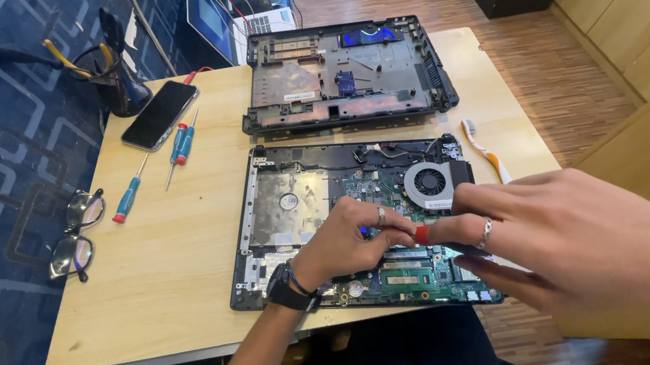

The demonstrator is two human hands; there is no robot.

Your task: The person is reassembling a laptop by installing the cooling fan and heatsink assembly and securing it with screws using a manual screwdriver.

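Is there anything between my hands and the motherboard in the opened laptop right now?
Nothing visible stands in the way. The left hand and the right hand are already over the exposed motherboard, pinching a red-tipped tool between them. The removed bottom cover lies apart, farther up the table.

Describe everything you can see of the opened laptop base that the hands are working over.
The opened laptop base lies flat on the wooden table, near its front edge, bottom cover off. A green circuit board, a round grey fan at upper right, memory slots near the front and a bare silver bay on the left show. The left hand and right hand meet over its middle, pinching a small red-tipped tool. The removed cover lies behind it.
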